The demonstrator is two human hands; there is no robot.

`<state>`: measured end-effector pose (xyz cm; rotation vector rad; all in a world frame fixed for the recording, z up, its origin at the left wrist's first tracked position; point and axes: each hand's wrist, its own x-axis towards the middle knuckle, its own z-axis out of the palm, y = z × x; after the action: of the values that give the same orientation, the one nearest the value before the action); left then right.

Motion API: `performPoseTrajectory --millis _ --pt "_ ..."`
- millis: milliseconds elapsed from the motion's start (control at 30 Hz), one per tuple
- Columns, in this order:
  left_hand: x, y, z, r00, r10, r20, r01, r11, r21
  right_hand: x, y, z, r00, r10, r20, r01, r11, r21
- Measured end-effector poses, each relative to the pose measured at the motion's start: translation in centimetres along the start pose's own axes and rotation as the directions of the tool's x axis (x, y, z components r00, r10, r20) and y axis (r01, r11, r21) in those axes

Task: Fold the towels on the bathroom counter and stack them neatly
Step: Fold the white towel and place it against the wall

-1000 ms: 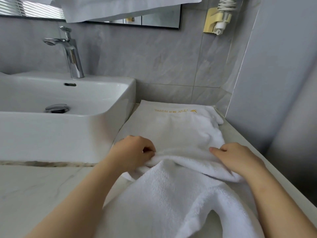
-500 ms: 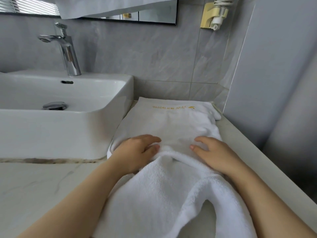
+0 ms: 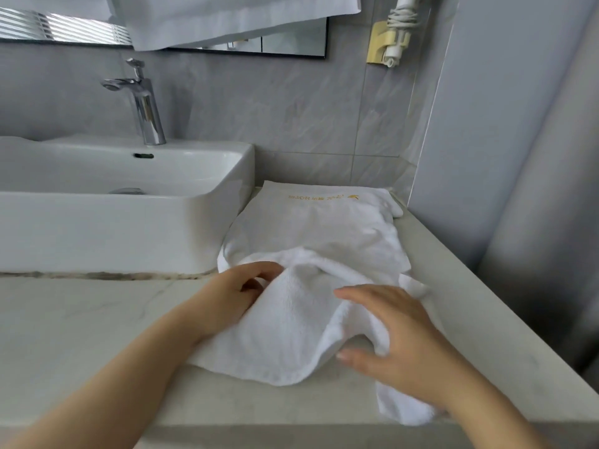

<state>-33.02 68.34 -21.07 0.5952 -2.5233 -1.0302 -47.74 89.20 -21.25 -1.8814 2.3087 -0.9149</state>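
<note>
The right hand (image 3: 393,338) hovers low with fingers spread and relaxed, its thumb tucked under a raised fold of the loose towel (image 3: 291,322) without clearly gripping it. Just to its left, the left hand (image 3: 233,296) pinches the same towel's bunched upper edge between thumb and fingers. This towel lies rumpled on the surface (image 3: 81,322), one corner trailing to the front edge below the right hand. Beyond both hands lies 1 flatter towel with gold lettering (image 3: 311,222), roughly squared. I judge the task about midway: 1 towel laid out, 1 yet to be folded and stacked. Further left of the hands stands the basin (image 3: 113,228) with its tap (image 3: 142,102); grey tiles and a mirror lie behind.
</note>
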Motion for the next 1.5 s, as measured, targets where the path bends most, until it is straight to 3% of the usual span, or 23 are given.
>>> performPoseTrajectory --millis 67,167,233,300,367,400,467,533,633,667,733,800,867,933,1067,1200,1300,1400,1500 --pt "-0.1 0.1 -0.5 0.990 0.003 0.142 -0.003 1.000 0.001 -0.3 -0.4 0.4 0.993 0.047 0.106 -0.034 0.992 -0.118" --pt "-0.2 0.7 -1.1 0.953 0.055 0.298 -0.087 0.992 0.092 0.2 -0.6 0.6 0.993 0.114 0.022 -0.109 0.978 -0.176" --pt "0.1 0.8 -0.8 0.950 0.062 0.307 -0.146 0.954 0.261 0.6 -0.8 0.6 0.993 0.110 -0.033 -0.114 0.974 -0.198" --pt "0.2 0.6 -0.4 0.975 0.069 0.209 -0.145 0.917 0.372 0.9 -1.0 0.3 0.983 0.166 -0.083 -0.169 0.985 -0.041" --pt "-0.1 0.9 -0.2 0.989 0.091 0.116 -0.129 0.918 0.375 1.2 -1.5 -1.0 0.959 0.255 -0.124 -0.226 0.952 0.208" --pt "-0.4 1.1 -0.6 0.992 0.091 0.088 -0.112 0.953 0.283 1.5 -1.7 -1.9 0.953 0.265 -0.146 -0.214 0.932 0.293" --pt "-1.1 2.2 -2.2 0.997 0.060 0.055 -0.054 0.994 -0.099 2.2 -1.7 -3.9 0.949 0.263 -0.171 -0.157 0.871 0.466" --pt "-0.9 2.7 -3.8 1.000 0.006 -0.031 -0.018 0.914 -0.406 3.5 -1.9 -5.8 0.946 0.283 -0.160 -0.131 0.783 0.608" --pt "1.5 2.6 -3.8 0.942 -0.319 -0.108 0.191 0.769 -0.610 7.1 -0.9 -6.6 0.909 0.350 -0.226 -0.156 0.789 0.594" --pt "2.4 2.3 -3.2 0.893 -0.428 -0.135 0.268 0.750 -0.605 8.5 0.0 -6.2 0.884 0.391 -0.257 -0.215 0.827 0.520" --pt "3.8 1.5 -1.8 0.831 -0.517 -0.207 0.436 0.835 -0.334 10.5 1.9 -4.7 0.859 0.462 -0.219 -0.387 0.868 0.311" --pt "3.8 0.2 -0.5 0.845 -0.409 -0.344 0.472 0.873 0.123 10.7 4.0 -2.4 0.848 0.524 -0.078 -0.509 0.846 0.156" --pt "3.0 -0.7 0.1 0.856 -0.322 -0.405 0.450 0.849 0.277 10.0 5.6 -0.5 0.816 0.578 -0.005 -0.577 0.814 0.069" --pt "3.0 -1.2 0.5 0.861 -0.283 -0.423 0.438 0.836 0.331 9.7 6.6 -0.1 0.809 0.588 -0.023 -0.583 0.807 0.096" --pt "2.8 -1.8 0.4 0.887 -0.271 -0.374 0.412 0.831 0.374 9.6 7.0 -1.8 0.804 0.593 0.044 -0.546 0.707 0.450" --pt "3.1 -2.1 0.5 0.863 -0.287 -0.415 0.421 0.863 0.279 6.0 7.7 -3.5 0.785 0.619 -0.019 -0.474 0.620 0.625" --pt "3.6 -2.6 0.4 0.811 -0.298 -0.503 0.397 0.913 0.099 2.3 7.4 -4.7 0.806 0.589 0.048 -0.517 0.663 0.542" --pt "3.8 -2.5 0.4 0.800 -0.273 -0.534 0.382 0.918 0.103 0.9 6.3 -4.7 0.840 0.513 0.178 -0.538 0.739 0.405" --pt "3.6 -2.4 0.4 0.826 -0.249 -0.506 0.377 0.911 0.168 1.4 5.7 -4.0 0.867 0.495 0.063 -0.499 0.859 0.119"
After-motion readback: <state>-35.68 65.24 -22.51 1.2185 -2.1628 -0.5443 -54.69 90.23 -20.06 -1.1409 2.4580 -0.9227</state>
